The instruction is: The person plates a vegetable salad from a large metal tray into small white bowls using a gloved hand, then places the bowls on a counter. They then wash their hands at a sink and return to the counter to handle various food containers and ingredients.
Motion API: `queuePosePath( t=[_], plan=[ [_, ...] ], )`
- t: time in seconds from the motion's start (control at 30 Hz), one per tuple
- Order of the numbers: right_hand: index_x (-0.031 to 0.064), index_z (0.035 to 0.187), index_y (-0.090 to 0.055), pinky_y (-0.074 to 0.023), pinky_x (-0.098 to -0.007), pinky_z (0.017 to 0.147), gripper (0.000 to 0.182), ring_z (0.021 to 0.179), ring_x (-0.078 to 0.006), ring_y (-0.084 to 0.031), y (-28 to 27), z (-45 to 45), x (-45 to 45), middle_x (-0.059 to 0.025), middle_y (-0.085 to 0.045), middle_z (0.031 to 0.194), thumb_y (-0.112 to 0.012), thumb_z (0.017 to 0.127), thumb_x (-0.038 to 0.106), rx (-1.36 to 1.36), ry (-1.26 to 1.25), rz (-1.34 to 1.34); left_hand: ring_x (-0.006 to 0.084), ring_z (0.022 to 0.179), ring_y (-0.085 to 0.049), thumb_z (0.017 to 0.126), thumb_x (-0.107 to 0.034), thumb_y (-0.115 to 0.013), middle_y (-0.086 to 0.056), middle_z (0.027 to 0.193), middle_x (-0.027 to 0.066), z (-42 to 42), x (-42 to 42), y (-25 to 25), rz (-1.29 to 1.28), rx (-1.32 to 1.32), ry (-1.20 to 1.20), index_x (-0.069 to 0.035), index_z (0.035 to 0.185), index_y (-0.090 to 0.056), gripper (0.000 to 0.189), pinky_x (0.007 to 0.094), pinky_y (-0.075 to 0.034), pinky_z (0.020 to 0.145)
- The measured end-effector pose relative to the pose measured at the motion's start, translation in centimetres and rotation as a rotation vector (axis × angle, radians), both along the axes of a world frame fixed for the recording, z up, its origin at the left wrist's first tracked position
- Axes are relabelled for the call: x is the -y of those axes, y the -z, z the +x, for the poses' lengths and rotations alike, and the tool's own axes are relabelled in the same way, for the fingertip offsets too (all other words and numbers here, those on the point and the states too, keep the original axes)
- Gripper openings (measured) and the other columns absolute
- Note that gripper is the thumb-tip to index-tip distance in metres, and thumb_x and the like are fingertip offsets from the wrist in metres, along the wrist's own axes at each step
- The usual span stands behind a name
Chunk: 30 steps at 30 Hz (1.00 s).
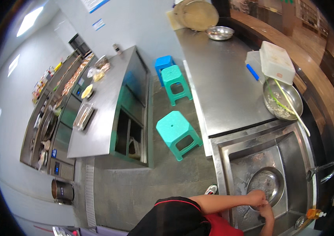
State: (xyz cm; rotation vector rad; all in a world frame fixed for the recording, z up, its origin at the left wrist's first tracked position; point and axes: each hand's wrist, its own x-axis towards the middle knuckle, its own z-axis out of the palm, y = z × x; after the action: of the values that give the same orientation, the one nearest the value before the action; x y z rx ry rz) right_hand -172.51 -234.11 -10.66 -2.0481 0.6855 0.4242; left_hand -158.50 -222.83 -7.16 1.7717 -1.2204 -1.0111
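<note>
My left hand (257, 197) reaches from a black sleeve over the near rim of a round steel bowl (268, 185) in the sink. Its fingers meet those of my right hand (265, 211), which comes up from the bottom of the view beside the bowl. Whether a small thing sits between the fingers is hidden. The bowl rests on the floor of the steel sink (298, 171); its inside is shiny and wet-looking. Water and small bits of residue lie on the sink floor around it.
A tap (323, 172) and an orange bottle (314, 214) stand along the sink's edge. Beyond it, a second steel bowl (282, 100) holds pale pieces, with scallions (291, 104) across it, near a white plastic tub (276, 63). Green stools (174, 126) stand on the floor.
</note>
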Motion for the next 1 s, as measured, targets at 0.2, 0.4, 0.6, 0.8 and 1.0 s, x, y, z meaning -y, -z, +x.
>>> queuePosePath(
  t=[0.2,0.4,0.6,0.8,1.0],
  plan=[
    [0.0069,0.125,-0.047,-0.0485,-0.0395,0.082,0.039,0.095,-0.0232,-0.06,-3.6,0.2,-2.7,-0.0086,-0.061,0.102,-0.054,0.09,0.024,-0.106,-0.294,0.06,0.0244,0.066,-0.061,0.085,-0.02,-0.056,-0.062,0.066,0.0106,-2.0,-9.7,-2.2,-0.203,-0.177,-0.323,-0.003,0.072,-0.062,0.023,0.0352,-0.047,0.065],
    [0.0017,0.108,-0.055,-0.049,-0.0243,0.064,0.019,0.071,-0.0135,-0.06,-6.7,1.5,-8.5,-0.01,-0.061,0.09,-0.048,0.093,0.012,0.496,0.345,0.519,0.0129,0.059,-0.059,0.088,-0.019,-0.053,-0.06,0.057,0.0057,-6.2,-22.6,-2.8,-0.132,-0.384,-0.536,-0.003,0.065,-0.06,0.029,0.0302,-0.046,0.059],
    [-0.0011,0.103,-0.056,-0.0496,-0.0248,0.065,0.016,0.072,-0.0136,-0.062,-11.6,5.2,-22.1,-0.0094,-0.064,0.087,-0.052,0.091,0.007,0.389,-0.237,0.44,0.0102,0.059,-0.058,0.091,-0.021,-0.051,-0.061,0.061,0.0029,-8.3,-36.7,-2.9,-0.23,-0.438,-0.946,-0.002,0.066,-0.059,0.032,0.028,-0.046,0.058],
    [-0.0028,0.104,-0.057,-0.0508,-0.0275,0.072,0.018,0.078,-0.0167,-0.064,-15.9,7.5,-40.7,-0.0119,-0.065,0.091,-0.053,0.09,0.008,0.315,-0.733,0.52,0.0082,0.059,-0.055,0.092,-0.024,-0.053,-0.057,0.062,0.0004,-12.5,-50.5,-3.7,-0.378,-0.492,-1.273,-0.004,0.067,-0.056,0.032,0.0261,-0.045,0.059],
    [-0.0013,0.105,-0.059,-0.0506,-0.0341,0.078,0.026,0.088,-0.0227,-0.063,-17.3,9.1,-58.5,-0.0138,-0.062,0.101,-0.06,0.087,0.017,-0.255,-0.668,1.279,0.0097,0.068,-0.056,0.092,-0.032,-0.054,-0.059,0.071,0.0012,-16.2,-66.7,-4.7,-0.129,-0.43,-1.416,-0.004,0.07,-0.059,0.035,0.0245,-0.045,0.064]
  ],
)
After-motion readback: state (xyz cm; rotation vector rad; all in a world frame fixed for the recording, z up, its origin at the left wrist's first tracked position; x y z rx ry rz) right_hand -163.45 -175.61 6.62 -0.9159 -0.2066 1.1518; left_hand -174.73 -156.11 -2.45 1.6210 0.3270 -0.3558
